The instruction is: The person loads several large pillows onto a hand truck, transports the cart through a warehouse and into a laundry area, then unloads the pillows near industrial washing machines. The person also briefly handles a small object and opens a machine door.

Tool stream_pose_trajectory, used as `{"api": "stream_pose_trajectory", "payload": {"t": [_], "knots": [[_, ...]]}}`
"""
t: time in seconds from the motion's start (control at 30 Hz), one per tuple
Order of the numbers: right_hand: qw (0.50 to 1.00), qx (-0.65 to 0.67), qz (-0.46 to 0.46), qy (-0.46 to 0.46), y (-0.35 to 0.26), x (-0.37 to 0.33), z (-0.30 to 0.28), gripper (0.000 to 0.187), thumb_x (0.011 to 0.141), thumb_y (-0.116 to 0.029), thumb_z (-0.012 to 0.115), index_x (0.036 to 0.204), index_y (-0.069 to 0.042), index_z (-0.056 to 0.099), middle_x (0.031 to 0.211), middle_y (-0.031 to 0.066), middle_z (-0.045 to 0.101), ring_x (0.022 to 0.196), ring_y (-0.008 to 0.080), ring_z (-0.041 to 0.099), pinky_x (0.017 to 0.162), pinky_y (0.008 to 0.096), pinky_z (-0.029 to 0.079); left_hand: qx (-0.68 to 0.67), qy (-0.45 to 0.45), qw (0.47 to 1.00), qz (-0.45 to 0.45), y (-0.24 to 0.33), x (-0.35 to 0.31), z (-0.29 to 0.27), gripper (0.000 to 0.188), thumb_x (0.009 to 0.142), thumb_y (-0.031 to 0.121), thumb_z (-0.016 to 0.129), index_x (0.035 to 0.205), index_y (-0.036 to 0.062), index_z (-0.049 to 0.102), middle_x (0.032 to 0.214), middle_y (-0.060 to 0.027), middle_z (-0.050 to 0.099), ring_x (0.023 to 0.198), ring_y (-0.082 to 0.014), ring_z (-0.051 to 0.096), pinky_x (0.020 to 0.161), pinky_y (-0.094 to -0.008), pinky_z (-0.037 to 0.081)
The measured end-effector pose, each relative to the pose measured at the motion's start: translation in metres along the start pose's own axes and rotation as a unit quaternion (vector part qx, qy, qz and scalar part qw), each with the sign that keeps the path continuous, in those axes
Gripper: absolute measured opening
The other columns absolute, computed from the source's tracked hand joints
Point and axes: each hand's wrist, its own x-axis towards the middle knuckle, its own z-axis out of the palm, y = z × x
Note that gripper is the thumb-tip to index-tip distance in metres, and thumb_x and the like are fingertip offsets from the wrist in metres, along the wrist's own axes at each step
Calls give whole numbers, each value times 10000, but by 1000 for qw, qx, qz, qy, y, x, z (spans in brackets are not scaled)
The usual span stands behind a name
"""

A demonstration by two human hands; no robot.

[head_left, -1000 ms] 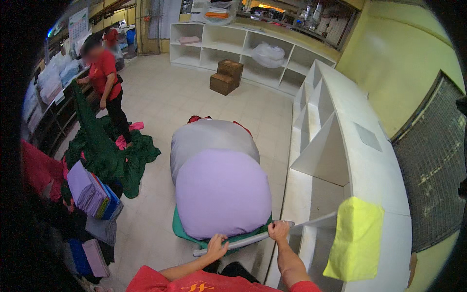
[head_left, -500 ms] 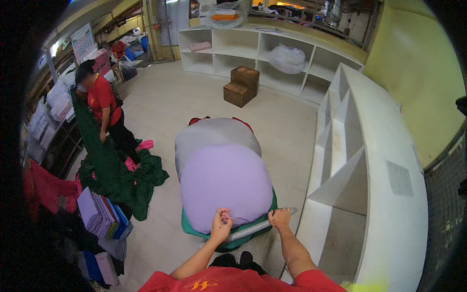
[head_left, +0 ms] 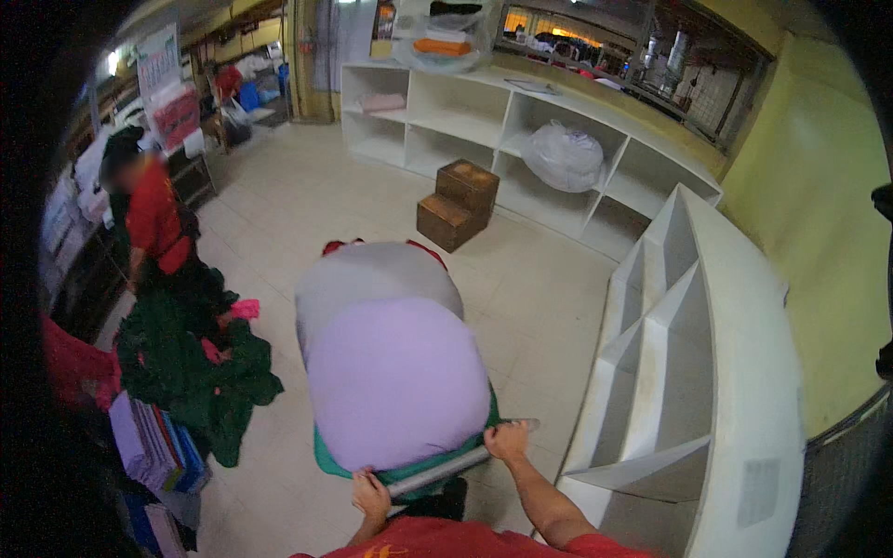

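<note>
My right hand [head_left: 507,441] is wrapped round a grey metal push bar [head_left: 437,474] near its right end. Close to the bar's left end, my left hand [head_left: 371,494] has its fingers curled over it. Just beyond the bar a large, rounded lilac cloth bundle [head_left: 398,381] rests on a green base [head_left: 327,454], which shows only along the edges. A grey cloth bundle [head_left: 372,270] sits behind the lilac one, with bits of red cloth [head_left: 426,249] at its far side. What carries the load underneath is hidden.
White shelving [head_left: 446,107] lines the back, and another white shelf unit [head_left: 744,335] runs along my right. Brown wooden steps [head_left: 456,209] stand ahead. To the left, a person in a red shirt [head_left: 156,219] is beside dark green cloth [head_left: 200,363] on the floor, near stacked folded cloths [head_left: 153,442].
My left hand has come down from its raised, loosely curled pose onto the bar's left end. The view has shifted, and the bundles sit further left and lower. The person leans lower.
</note>
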Motion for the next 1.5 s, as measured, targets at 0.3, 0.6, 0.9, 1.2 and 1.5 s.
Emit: {"api": "stream_pose_trajectory", "payload": {"t": [0.3,0.6,0.9,1.2,1.5], "knots": [[996,41,-77,37,9,221,29,370,835,-315,545,670,-30,714,704,156,686,735,321,629,834,444,406,88,6,996,-35,54,165,106,172,806,119,593,967,58,588,943,-133,617,769,-357,637,658,-457,497],[985,102,-125,56,-26,448,64,271,766,-265,606,621,-47,674,679,123,665,692,286,586,772,405,378,125,32,983,-130,80,350,204,219,827,178,618,1012,62,601,848,-135,656,735,-353,654,640,-461,499],[977,143,-149,52,-69,676,92,284,804,-284,597,632,-62,642,699,127,645,778,309,603,838,443,419,174,27,977,-122,105,550,290,201,884,156,563,1026,27,620,922,-175,684,798,-384,667,648,-471,514],[971,157,-159,82,-131,912,138,259,787,-264,615,634,-57,644,686,142,640,753,322,605,847,463,426,108,60,981,-147,122,761,369,214,908,157,549,1039,12,635,981,-184,699,860,-384,684,697,-461,533],[959,164,-204,106,-228,1156,167,226,761,-223,611,613,-54,630,645,135,605,693,307,565,789,438,397,115,88,966,-213,117,995,435,288,882,143,566,1142,22,550,1032,-190,665,916,-387,672,753,-478,531]]}}
